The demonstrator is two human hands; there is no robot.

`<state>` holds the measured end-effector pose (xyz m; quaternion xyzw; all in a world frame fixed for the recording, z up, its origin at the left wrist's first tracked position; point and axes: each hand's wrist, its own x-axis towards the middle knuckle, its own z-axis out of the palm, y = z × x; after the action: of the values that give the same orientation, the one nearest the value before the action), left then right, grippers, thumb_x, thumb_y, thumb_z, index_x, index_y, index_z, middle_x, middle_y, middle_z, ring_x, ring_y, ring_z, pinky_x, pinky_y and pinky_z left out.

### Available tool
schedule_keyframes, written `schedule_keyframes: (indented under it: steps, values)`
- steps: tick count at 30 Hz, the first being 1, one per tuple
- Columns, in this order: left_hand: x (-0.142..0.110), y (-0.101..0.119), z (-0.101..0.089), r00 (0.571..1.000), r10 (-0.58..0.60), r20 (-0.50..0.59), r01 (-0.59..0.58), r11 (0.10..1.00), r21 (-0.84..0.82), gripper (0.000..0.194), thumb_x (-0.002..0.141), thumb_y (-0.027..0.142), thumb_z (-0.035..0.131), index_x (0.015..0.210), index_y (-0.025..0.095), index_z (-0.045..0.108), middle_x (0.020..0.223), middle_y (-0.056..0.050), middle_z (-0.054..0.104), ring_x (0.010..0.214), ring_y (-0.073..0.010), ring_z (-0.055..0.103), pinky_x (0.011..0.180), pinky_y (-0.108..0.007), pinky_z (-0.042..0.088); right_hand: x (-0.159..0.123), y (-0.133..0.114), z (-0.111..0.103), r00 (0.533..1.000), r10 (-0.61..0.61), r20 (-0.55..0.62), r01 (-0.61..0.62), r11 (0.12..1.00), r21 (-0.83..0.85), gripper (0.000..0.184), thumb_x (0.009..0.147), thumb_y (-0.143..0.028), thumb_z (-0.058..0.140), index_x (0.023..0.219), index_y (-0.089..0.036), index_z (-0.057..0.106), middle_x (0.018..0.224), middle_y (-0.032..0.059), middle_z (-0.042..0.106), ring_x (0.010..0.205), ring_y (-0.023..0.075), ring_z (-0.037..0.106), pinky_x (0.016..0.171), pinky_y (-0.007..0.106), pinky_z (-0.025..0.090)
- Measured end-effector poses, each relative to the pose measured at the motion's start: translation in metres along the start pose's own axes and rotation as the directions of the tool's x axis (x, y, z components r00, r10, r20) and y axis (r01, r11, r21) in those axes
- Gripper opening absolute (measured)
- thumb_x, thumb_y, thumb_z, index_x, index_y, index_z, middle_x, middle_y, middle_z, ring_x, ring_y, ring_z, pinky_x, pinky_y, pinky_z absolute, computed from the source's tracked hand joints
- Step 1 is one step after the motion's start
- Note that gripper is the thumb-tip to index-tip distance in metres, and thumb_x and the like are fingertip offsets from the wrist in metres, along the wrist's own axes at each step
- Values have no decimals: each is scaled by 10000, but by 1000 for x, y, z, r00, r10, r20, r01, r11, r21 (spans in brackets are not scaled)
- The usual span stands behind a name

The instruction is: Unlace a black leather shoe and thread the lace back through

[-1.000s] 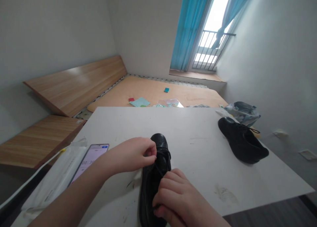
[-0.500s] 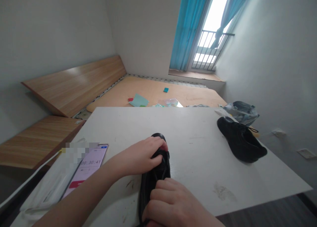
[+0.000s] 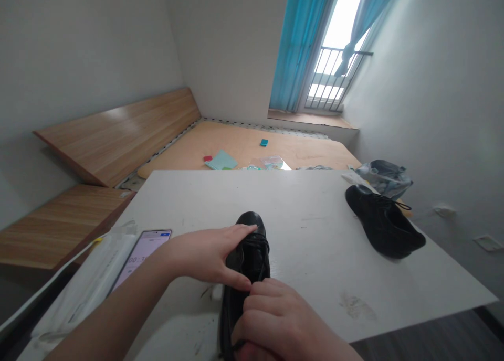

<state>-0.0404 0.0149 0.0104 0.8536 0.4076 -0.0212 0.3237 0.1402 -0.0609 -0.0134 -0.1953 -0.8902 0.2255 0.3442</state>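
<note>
A black leather lace-up shoe (image 3: 252,245) lies toe-away on the white table (image 3: 307,203) right in front of me. My left hand (image 3: 208,253) rests on the shoe's left side, fingers stretched along the toe and thumb by the laces. Lower down, my right hand (image 3: 275,321) is curled closed over the rear part of the shoe, where the laces are; what its fingers pinch is hidden. A second black shoe (image 3: 384,222) lies on its side at the table's right.
A phone (image 3: 142,253) with a lit timer screen lies at my left on white plastic packaging (image 3: 84,287). A grey bag (image 3: 386,176) sits behind the second shoe. Beyond the table are a bare wooden bed platform (image 3: 244,146) with small items and a window with blue curtains (image 3: 299,46).
My left hand has gone from pinching at the laces to lying flat along the shoe's toe. My right hand stayed closed on the rear of the shoe and slid slightly toward me.
</note>
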Motion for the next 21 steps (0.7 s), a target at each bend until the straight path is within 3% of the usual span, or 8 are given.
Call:
schedule_keyframes:
  steps: [2, 6, 10, 12, 13, 15, 18, 21]
  values:
    - [-2, -6, -4, 998, -32, 49, 30, 999, 29, 963, 715, 568, 671, 1477, 164, 244, 1534, -132, 283, 1378, -302, 325, 1128, -395, 280, 2, -3, -9, 998, 66, 18, -67, 991, 112, 419, 1016, -377, 279, 732, -195, 528, 655, 7, 596, 655, 128, 520, 645, 249, 391]
    - [-1, -12, -8, 997, -15, 77, 14, 1000, 16, 1003, 643, 622, 711, 1463, 223, 292, 1498, -89, 375, 1332, -285, 403, 1104, -368, 321, 4, -4, -24, 965, 262, -23, -242, 916, 319, 399, 1005, -406, 331, 745, -187, 540, 706, 20, 554, 697, 137, 515, 652, 253, 393]
    - [7, -5, 2, 997, -5, -81, 9, 998, 57, 860, 650, 656, 685, 1367, 241, 457, 1344, -70, 550, 1183, -293, 538, 989, -375, 435, 10, -1, -26, 842, 453, -293, -245, 805, 540, 391, 997, -425, 374, 706, -191, 489, 642, -13, 478, 597, 114, 437, 556, 231, 354]
    - [12, 0, 10, 984, 3, -178, 21, 991, 130, 727, 700, 638, 648, 1287, 221, 545, 1215, -76, 621, 1065, -298, 599, 892, -382, 485, 16, -3, -22, 783, 488, -385, -217, 795, 567, 392, 996, -419, 384, 688, -194, 474, 610, -26, 447, 557, 105, 397, 516, 221, 332]
    - [15, 3, 13, 978, 7, -208, 28, 986, 162, 682, 720, 616, 637, 1267, 214, 565, 1179, -79, 632, 1023, -298, 616, 854, -383, 498, 19, -4, -20, 784, 475, -399, -211, 809, 548, 388, 996, -411, 387, 689, -194, 484, 603, -28, 445, 545, 102, 389, 501, 218, 324]
    - [18, 5, 19, 973, 12, -230, 34, 980, 197, 622, 743, 551, 635, 1265, 218, 572, 1183, -79, 627, 1002, -297, 628, 826, -384, 507, 24, -8, -14, 852, 371, -370, -175, 867, 467, 385, 999, -400, 379, 704, -195, 515, 605, -22, 482, 542, 101, 417, 505, 217, 339]
    - [19, 4, 21, 974, 11, -225, 34, 981, 193, 641, 717, 514, 671, 1282, 231, 561, 1228, -62, 613, 1026, -294, 626, 850, -387, 505, 26, -12, -2, 951, 40, -307, 54, 955, 293, 387, 1013, -359, 332, 718, -197, 524, 557, -24, 529, 506, 95, 460, 526, 218, 377]
    - [19, 5, 20, 974, -14, -224, 57, 981, 186, 708, 676, 553, 699, 1283, 213, 561, 1224, -68, 619, 1034, -299, 624, 845, -386, 508, 20, -9, 8, 957, -185, -223, 233, 949, 212, 335, 1019, -289, 317, 796, -200, 550, 539, -38, 556, 462, 81, 468, 489, 211, 367]
